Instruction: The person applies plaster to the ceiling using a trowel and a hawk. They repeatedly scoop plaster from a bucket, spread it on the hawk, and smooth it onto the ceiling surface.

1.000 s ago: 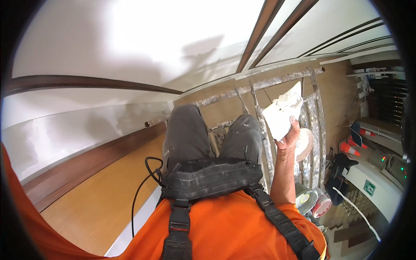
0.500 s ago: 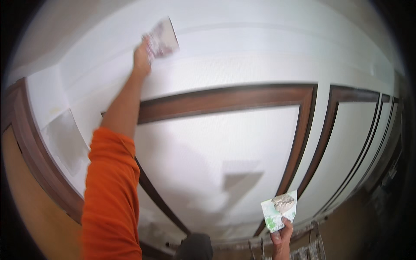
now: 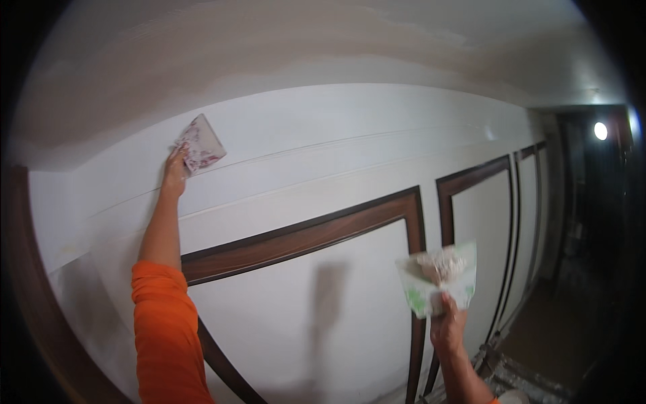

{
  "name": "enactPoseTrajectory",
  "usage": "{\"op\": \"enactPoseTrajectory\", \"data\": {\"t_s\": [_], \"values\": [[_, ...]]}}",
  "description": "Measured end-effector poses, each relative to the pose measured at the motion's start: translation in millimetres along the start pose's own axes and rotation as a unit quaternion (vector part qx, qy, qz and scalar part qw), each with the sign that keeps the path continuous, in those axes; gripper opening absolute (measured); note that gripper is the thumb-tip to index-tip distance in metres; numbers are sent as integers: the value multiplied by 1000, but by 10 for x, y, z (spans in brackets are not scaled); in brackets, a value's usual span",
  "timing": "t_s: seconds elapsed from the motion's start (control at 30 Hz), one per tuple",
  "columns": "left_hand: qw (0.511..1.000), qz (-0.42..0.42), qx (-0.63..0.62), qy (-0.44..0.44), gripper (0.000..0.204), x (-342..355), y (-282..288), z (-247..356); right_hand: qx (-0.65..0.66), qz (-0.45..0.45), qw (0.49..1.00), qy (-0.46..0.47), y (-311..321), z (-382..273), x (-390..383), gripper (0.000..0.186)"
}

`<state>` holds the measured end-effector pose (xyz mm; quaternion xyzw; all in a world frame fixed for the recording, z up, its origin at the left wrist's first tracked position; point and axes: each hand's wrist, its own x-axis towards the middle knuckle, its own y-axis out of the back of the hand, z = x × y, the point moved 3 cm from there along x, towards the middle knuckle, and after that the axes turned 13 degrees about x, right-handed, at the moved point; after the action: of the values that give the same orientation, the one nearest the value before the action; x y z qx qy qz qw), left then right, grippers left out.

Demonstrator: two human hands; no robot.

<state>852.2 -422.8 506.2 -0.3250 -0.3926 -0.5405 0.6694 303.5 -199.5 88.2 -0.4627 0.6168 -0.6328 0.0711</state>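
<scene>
Gripping a stained scraper [image 3: 208, 143] in the left fingers [image 3: 179, 153], up by the white wall [image 3: 303, 128], and a pale board [image 3: 417, 297] bearing paste [image 3: 442, 266] in the right fingers [image 3: 447, 306], possibly risking a spill through tilting the board too steeply.

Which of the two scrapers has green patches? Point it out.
The right scraper, in the right hand, which also carries paste. The left scraper, in the left hand, shows reddish smears and no visible green.
</scene>
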Motion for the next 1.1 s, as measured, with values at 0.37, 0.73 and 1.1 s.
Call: {"op": "enactPoseTrajectory", "data": {"t_s": [0.37,0.73,1.1], "values": [[997,-38,20,70,55,187,81,27,-155,-155,912,348,-2726,428,2247,36],[997,-49,27,47,50,305,-157,-189,-254,57,805,534,-4498,884,2862,51],[998,-52,7,34,48,316,-159,-166,-230,33,875,425,-3633,176,3631,23]]}}
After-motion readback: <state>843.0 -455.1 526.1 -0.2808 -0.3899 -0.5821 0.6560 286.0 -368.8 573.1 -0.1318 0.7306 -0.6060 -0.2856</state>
